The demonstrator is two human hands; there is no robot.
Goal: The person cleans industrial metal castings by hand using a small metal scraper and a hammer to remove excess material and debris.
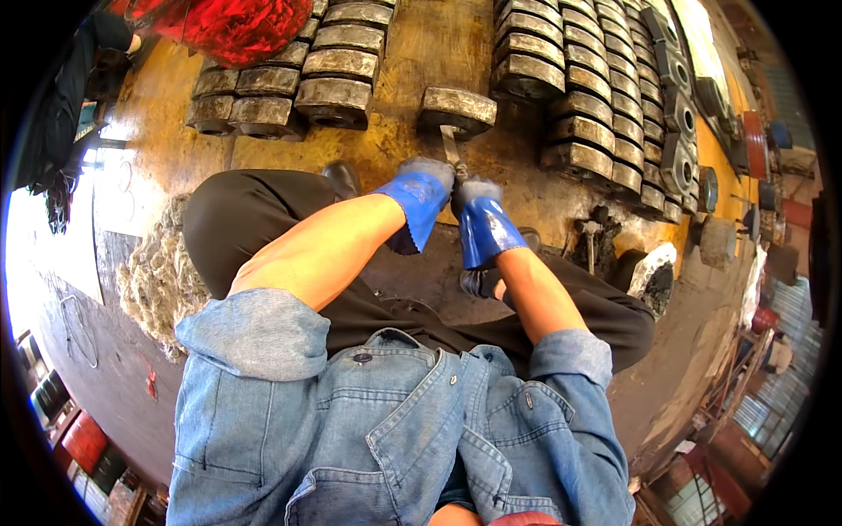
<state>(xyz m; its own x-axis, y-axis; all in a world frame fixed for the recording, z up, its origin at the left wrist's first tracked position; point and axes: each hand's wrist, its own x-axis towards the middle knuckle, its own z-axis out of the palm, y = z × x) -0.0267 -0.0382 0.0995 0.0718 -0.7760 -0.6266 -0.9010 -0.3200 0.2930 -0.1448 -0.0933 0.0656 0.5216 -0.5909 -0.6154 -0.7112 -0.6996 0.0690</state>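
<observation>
My left hand and my right hand, both in blue gloves with greyish fingers, meet in front of me. Both are closed around the near end of a flat metal tool, a narrow strip whose exact kind I cannot make out. Its far end reaches the near face of a worn, thick metal block that lies alone on the yellow-brown work surface. Whether the tip enters the block or only touches it is hidden. The gloves cover most of the tool's grip.
Similar blocks stand in rows at the left and right. Red netting lies far left. A hammer rests right of my knees, near a white sack. Tangled pale fibre lies at left. A person's dark sleeve shows far left.
</observation>
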